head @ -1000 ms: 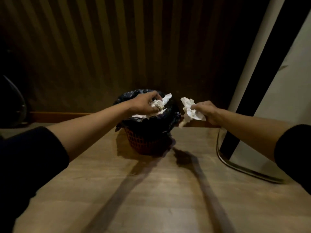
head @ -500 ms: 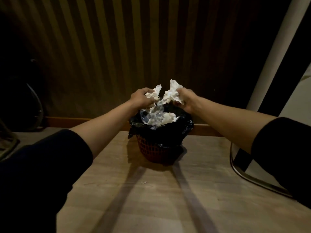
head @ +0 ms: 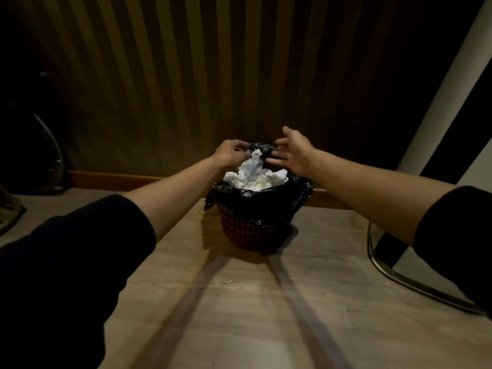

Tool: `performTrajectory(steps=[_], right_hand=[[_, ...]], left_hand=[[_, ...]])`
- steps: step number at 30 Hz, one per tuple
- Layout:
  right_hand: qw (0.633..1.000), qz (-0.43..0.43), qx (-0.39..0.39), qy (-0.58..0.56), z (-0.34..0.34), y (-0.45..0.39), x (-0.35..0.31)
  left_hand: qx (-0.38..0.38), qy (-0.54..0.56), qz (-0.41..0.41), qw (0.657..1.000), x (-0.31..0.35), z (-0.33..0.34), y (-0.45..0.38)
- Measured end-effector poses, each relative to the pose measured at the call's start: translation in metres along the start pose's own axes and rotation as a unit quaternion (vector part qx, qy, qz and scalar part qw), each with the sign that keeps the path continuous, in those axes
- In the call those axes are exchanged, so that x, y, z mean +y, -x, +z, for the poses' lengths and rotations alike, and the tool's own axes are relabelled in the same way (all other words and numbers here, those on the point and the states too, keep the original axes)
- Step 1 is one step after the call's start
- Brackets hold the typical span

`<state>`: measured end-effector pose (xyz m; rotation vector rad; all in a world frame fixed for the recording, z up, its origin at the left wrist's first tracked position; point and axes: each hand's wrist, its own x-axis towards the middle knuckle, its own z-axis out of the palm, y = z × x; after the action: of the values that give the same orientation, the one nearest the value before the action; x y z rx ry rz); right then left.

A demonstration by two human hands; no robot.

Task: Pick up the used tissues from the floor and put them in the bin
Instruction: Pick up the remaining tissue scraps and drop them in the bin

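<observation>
A small red mesh bin (head: 241, 231) with a black bag liner (head: 266, 201) stands on the wooden floor against the striped wall. Crumpled white tissues (head: 255, 177) fill its top. My left hand (head: 231, 153) hovers over the bin's far left rim, fingers curled down and touching the top of the tissue pile; nothing is clearly gripped in it. My right hand (head: 295, 153) is above the bin's right rim with fingers spread and nothing in it. A tiny white tissue scrap (head: 228, 281) lies on the floor in front of the bin.
A striped wall panel (head: 186, 75) with a wooden skirting board (head: 111, 179) runs behind the bin. A curved metal chair leg (head: 394, 275) rests on the floor at the right. Dark objects and another metal curve (head: 54, 155) sit at the far left.
Both hands brought tissues over the bin and let them go; the tissues now lie in the bin. My right hand has opened and lifted slightly.
</observation>
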<state>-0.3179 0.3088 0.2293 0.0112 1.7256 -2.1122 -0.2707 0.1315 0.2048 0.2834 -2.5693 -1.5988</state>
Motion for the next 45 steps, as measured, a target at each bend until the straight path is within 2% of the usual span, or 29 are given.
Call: performTrajectory(steps=[3, 6, 8, 12, 14, 17, 20, 23, 27, 31, 36, 40, 45], right_hand=[[0.995, -0.034, -0.011, 0.09, -0.006, 0.011, 0.013], [0.97, -0.087, -0.056, 0.218, -0.015, 0.033, 0.032], [0.956, -0.112, -0.09, 0.254, -0.021, 0.043, 0.049], [0.936, -0.112, -0.14, 0.303, -0.031, 0.055, 0.097], [0.919, -0.096, -0.17, 0.342, -0.039, 0.056, 0.126], [0.888, -0.069, -0.204, 0.406, -0.055, 0.053, 0.161], [0.865, -0.026, -0.207, 0.456, -0.067, 0.05, 0.186], [0.842, 0.014, -0.221, 0.492, -0.077, 0.043, 0.2], [0.812, 0.04, -0.223, 0.537, -0.083, 0.032, 0.21], [0.805, 0.036, -0.223, 0.549, -0.084, 0.02, 0.213], [0.806, 0.037, -0.213, 0.551, -0.096, 0.014, 0.218], [0.796, 0.046, -0.21, 0.566, -0.112, 0.015, 0.223], [0.789, 0.045, -0.205, 0.577, -0.113, 0.018, 0.214]], left_hand=[[-0.037, -0.045, 0.037, 0.998, -0.004, -0.007, 0.011], [-0.121, -0.053, 0.067, 0.989, -0.008, -0.022, 0.035], [-0.168, -0.062, 0.068, 0.981, -0.013, -0.031, 0.052], [-0.278, -0.136, 0.018, 0.951, -0.037, -0.037, 0.075], [-0.307, -0.193, -0.023, 0.932, -0.059, -0.035, 0.082], [-0.305, -0.254, -0.071, 0.915, -0.1, -0.021, 0.088], [-0.288, -0.281, -0.093, 0.911, -0.141, 0.003, 0.094], [-0.256, -0.338, -0.079, 0.902, -0.175, 0.031, 0.095], [-0.247, -0.453, -0.034, 0.856, -0.223, 0.068, 0.093], [-0.257, -0.466, -0.052, 0.845, -0.266, 0.088, 0.094], [-0.226, -0.445, -0.039, 0.866, -0.289, 0.105, 0.092], [-0.24, -0.416, -0.078, 0.874, -0.285, 0.109, 0.094], [-0.253, -0.355, -0.083, 0.896, -0.268, 0.09, 0.097]])
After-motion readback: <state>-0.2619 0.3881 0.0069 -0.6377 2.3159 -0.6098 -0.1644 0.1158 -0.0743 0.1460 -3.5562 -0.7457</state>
